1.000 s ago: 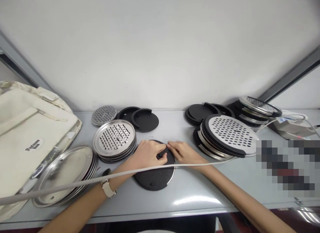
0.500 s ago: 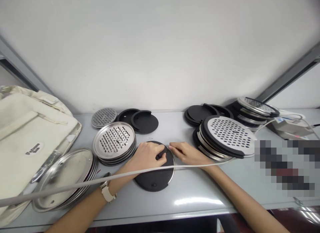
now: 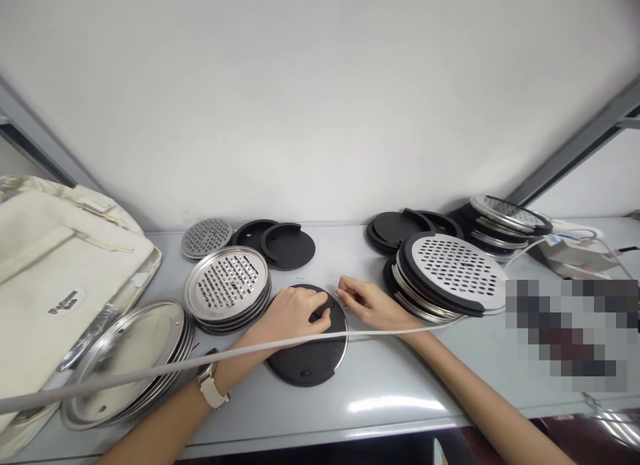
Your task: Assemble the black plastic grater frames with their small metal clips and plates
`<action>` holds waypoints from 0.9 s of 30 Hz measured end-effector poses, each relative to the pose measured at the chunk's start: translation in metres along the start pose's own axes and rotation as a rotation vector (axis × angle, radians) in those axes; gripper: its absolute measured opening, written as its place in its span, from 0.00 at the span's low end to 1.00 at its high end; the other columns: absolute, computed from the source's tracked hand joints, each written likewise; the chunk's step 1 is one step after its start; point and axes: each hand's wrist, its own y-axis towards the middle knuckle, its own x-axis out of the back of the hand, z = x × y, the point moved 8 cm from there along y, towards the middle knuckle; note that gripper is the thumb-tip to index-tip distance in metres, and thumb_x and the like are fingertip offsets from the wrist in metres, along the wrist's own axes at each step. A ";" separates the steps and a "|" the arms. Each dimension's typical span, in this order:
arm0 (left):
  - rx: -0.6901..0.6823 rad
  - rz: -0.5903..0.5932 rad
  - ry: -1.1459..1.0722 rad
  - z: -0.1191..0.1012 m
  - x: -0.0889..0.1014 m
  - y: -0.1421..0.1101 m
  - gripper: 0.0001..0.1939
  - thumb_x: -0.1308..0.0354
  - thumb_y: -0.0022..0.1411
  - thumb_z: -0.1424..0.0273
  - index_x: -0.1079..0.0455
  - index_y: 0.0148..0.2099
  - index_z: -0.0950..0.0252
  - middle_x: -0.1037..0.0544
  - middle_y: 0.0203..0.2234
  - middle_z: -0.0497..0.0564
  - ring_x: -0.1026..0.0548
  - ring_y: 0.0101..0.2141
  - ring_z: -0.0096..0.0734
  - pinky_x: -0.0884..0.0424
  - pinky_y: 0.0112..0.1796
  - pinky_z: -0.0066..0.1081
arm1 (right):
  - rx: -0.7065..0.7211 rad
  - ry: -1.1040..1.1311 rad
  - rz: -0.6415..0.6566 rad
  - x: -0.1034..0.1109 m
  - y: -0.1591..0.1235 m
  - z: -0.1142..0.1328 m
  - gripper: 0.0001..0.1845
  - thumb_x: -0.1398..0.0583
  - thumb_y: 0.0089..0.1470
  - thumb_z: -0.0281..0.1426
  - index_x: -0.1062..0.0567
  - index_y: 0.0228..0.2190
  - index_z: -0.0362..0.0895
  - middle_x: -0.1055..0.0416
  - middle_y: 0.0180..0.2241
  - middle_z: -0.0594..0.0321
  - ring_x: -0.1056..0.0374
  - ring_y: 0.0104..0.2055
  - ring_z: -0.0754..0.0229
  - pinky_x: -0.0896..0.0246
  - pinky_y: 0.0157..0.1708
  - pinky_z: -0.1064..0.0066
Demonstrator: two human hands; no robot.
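Note:
A round black plate [image 3: 304, 358] with a thin metal edge along its right side lies on the table in front of me. My left hand [image 3: 297, 313] rests over its upper part, the fingers curled round a small black piece [image 3: 319, 310] that is mostly hidden. Beside the plate's right rim is my right hand [image 3: 369, 304], its thumb and forefinger pinched together. A tiny shiny thing shows at those fingertips, too small to name. A pale cable [image 3: 300, 340] passes in front of both forearms.
Left of me stand a stack of perforated metal grater discs [image 3: 227, 283], a stack of plain metal discs [image 3: 131, 362] and a cream bag [image 3: 75, 265]. Black round covers [image 3: 289, 245] lie behind. To the right is a stack of grater discs with black rims [image 3: 460, 272].
My right hand has lifted slightly off the plate's edge, its fingers curling more. My left hand stays on the black piece. The view has shifted a little.

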 end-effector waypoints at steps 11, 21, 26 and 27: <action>-0.017 0.006 0.000 -0.003 -0.001 -0.001 0.10 0.50 0.61 0.68 0.37 0.28 0.65 0.29 0.23 0.47 0.33 0.24 0.27 0.43 0.28 0.29 | 0.010 0.000 0.020 -0.009 0.002 0.003 0.16 0.55 0.62 0.38 0.42 0.25 0.44 0.46 0.21 0.71 0.49 0.23 0.67 0.53 0.25 0.75; -0.013 -0.001 0.002 -0.003 0.000 0.000 0.13 0.51 0.64 0.63 0.33 0.31 0.64 0.27 0.24 0.47 0.31 0.25 0.27 0.47 0.26 0.31 | 0.016 -0.063 0.029 -0.011 0.004 0.007 0.18 0.55 0.62 0.37 0.40 0.23 0.43 0.43 0.21 0.70 0.47 0.24 0.67 0.53 0.26 0.75; 0.002 -0.001 0.002 -0.002 0.001 0.001 0.15 0.51 0.64 0.63 0.34 0.28 0.65 0.28 0.23 0.47 0.32 0.23 0.27 0.50 0.25 0.31 | 0.012 -0.094 0.060 -0.012 0.004 0.008 0.18 0.55 0.63 0.35 0.38 0.24 0.43 0.41 0.21 0.69 0.44 0.24 0.67 0.52 0.27 0.75; 0.007 -0.003 0.001 -0.002 0.001 0.001 0.15 0.51 0.64 0.63 0.34 0.28 0.65 0.28 0.22 0.47 0.32 0.23 0.26 0.50 0.25 0.31 | 0.012 -0.106 0.059 -0.012 0.004 0.007 0.18 0.55 0.63 0.35 0.38 0.24 0.44 0.40 0.21 0.69 0.44 0.24 0.67 0.52 0.28 0.75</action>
